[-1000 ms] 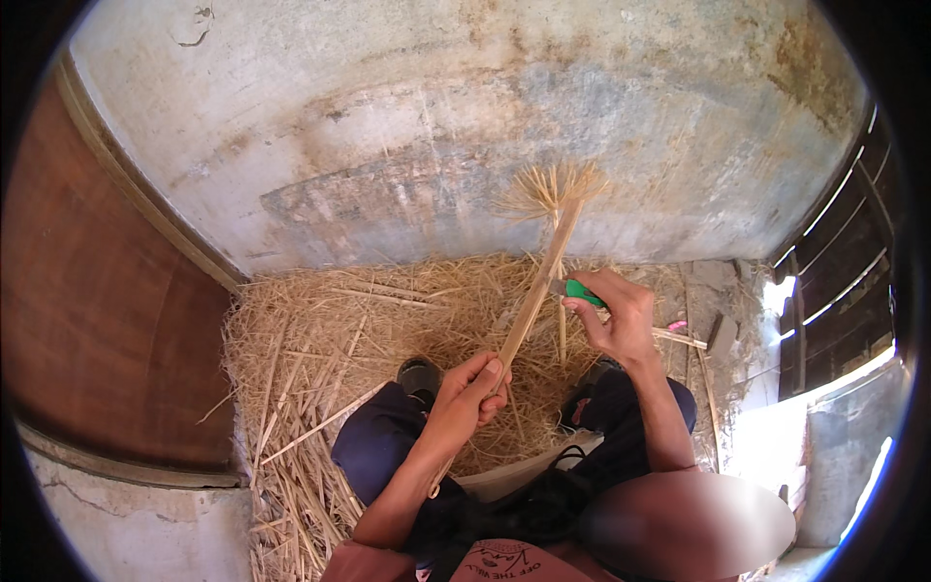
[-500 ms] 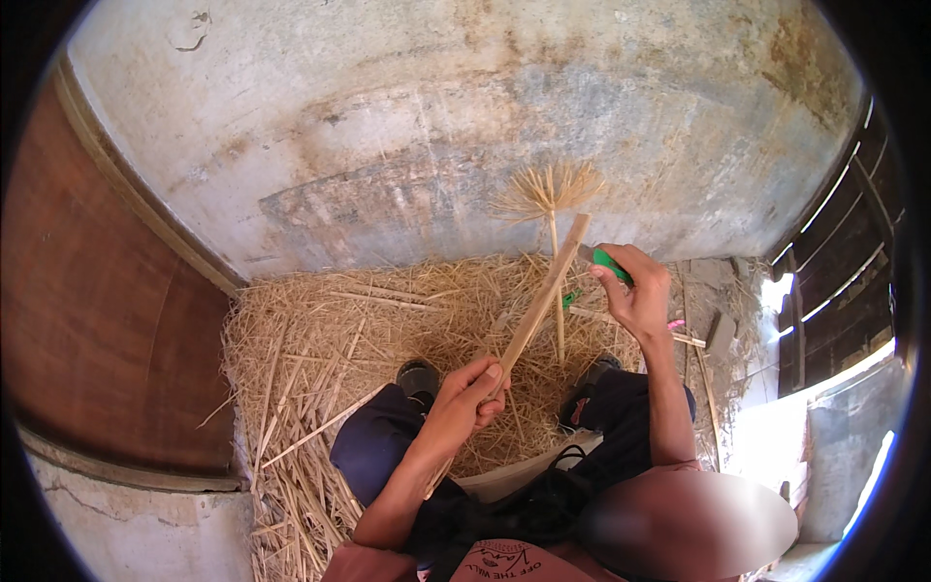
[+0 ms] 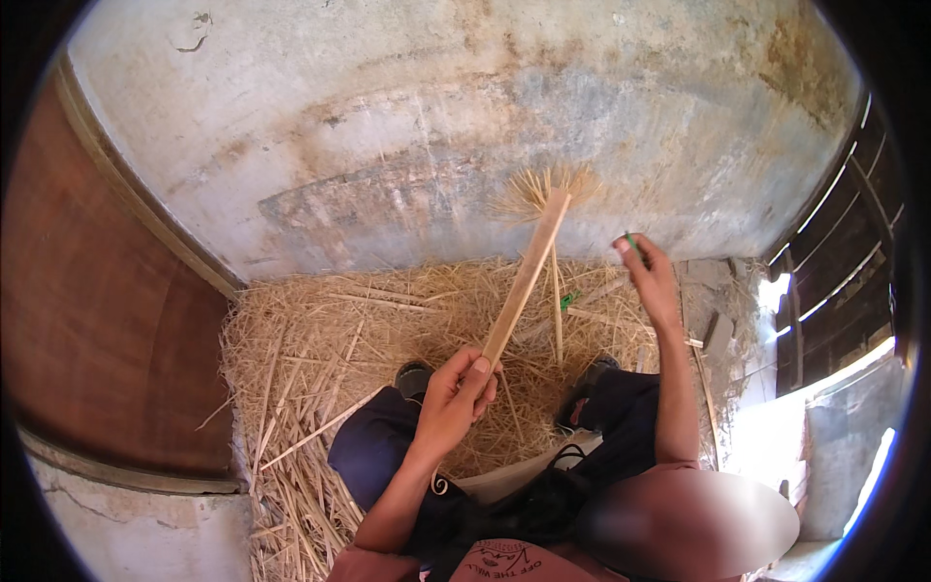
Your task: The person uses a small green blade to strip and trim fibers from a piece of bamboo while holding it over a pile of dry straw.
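Observation:
A long, flat strip of bamboo (image 3: 529, 276) slants up and away from my left hand (image 3: 458, 396), whose fingers are wrapped round its near end. Off to the right of the strip's far end, my right hand (image 3: 648, 272) pinches a green-handled knife (image 3: 632, 242). The knife is seen edge-on, so its blade can hardly be made out, and it is apart from the bamboo. Behind the strip's tip stands a broom-like bundle of split bamboo (image 3: 553, 189) on a thin stick, its splayed ends against the wall.
Straw and shavings (image 3: 388, 301) cover the floor, with longer strips piled at left (image 3: 301, 485). A small green object (image 3: 569, 300) lies beside the thin stick. A stained wall (image 3: 417, 126) rises ahead, a brown door panel (image 3: 107, 291) stands left, dark slats (image 3: 834, 262) right.
My right hand and the knife have moved up and right, away from the strip. The strip's far end has swung left and turned its broad face toward me.

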`<action>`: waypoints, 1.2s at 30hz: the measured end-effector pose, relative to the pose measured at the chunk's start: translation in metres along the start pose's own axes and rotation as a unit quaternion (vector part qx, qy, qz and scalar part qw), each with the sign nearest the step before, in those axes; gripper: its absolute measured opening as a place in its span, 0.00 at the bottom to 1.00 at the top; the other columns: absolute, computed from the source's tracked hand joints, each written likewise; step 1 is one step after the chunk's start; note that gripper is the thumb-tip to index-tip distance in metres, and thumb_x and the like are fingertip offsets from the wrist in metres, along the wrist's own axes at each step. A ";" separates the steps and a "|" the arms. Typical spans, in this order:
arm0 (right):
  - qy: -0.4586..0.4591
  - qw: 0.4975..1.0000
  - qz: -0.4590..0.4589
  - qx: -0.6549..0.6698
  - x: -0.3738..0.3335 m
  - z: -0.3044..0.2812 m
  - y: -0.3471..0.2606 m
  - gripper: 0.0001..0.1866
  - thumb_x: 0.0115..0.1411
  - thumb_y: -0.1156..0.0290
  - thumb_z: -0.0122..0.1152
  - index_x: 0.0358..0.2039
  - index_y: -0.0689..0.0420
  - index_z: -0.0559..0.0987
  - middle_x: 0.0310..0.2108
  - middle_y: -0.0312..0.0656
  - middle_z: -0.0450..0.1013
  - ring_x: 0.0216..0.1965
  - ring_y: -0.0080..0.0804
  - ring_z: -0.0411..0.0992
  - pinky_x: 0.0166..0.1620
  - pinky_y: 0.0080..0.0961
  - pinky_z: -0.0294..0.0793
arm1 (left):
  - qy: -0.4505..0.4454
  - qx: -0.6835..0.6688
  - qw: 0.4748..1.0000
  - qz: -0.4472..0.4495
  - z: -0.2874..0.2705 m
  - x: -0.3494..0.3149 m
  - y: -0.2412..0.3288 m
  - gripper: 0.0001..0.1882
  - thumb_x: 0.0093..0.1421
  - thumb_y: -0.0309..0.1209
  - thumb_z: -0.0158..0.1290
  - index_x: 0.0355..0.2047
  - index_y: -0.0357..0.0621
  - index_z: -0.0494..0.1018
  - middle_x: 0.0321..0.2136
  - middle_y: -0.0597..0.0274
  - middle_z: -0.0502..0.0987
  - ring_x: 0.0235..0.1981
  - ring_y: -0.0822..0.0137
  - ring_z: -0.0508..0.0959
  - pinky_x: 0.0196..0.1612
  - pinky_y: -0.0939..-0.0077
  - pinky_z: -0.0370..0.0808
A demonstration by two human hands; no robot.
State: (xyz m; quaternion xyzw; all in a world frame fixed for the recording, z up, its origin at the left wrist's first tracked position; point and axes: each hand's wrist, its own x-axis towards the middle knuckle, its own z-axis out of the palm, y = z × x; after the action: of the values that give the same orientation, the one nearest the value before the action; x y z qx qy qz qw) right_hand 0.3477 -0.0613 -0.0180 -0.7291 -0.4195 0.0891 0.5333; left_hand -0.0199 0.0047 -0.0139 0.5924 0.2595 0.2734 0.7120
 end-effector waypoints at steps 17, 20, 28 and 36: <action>-0.086 0.948 0.039 0.303 -0.053 0.057 -0.058 0.09 0.71 0.69 0.72 0.47 0.60 0.87 0.32 0.31 0.83 0.30 0.12 0.72 0.36 0.18 0.70 | -0.057 0.201 0.973 0.102 0.011 0.014 -0.024 0.14 0.82 0.34 0.49 0.58 0.38 0.76 0.37 0.63 0.80 0.36 0.74 0.79 0.39 0.79 0.75; -0.105 0.949 0.043 0.293 -0.055 0.051 -0.058 0.08 0.71 0.70 0.72 0.45 0.61 0.87 0.33 0.32 0.84 0.34 0.14 0.76 0.41 0.20 0.74 | -0.063 0.053 0.996 0.028 0.016 0.015 -0.005 0.21 0.83 0.40 0.47 0.64 0.36 0.74 0.42 0.61 0.81 0.42 0.69 0.81 0.44 0.76 0.77; -0.148 0.941 0.059 0.300 -0.067 0.048 -0.073 0.09 0.71 0.71 0.73 0.47 0.62 0.87 0.39 0.35 0.86 0.40 0.18 0.80 0.47 0.22 0.79 | -0.199 -0.109 0.963 -0.143 0.014 0.017 0.008 0.29 0.84 0.48 0.43 0.69 0.34 0.71 0.33 0.70 0.72 0.28 0.75 0.72 0.33 0.77 0.70; -0.096 0.978 -0.087 0.162 -0.073 0.045 -0.072 0.14 0.70 0.68 0.71 0.51 0.59 0.82 0.35 0.38 0.81 0.35 0.24 0.80 0.40 0.29 0.77 | -0.143 0.004 0.989 -0.029 0.021 0.014 -0.002 0.24 0.80 0.36 0.53 0.71 0.38 0.71 0.31 0.76 0.62 0.29 0.80 0.64 0.34 0.81 0.64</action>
State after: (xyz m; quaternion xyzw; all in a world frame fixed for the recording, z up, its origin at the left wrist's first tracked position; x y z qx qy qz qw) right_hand 0.2379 -0.0757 0.0014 -0.5820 -0.5102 0.1789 0.6074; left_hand 0.0055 -0.0006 -0.0129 0.6204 0.1731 0.1644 0.7471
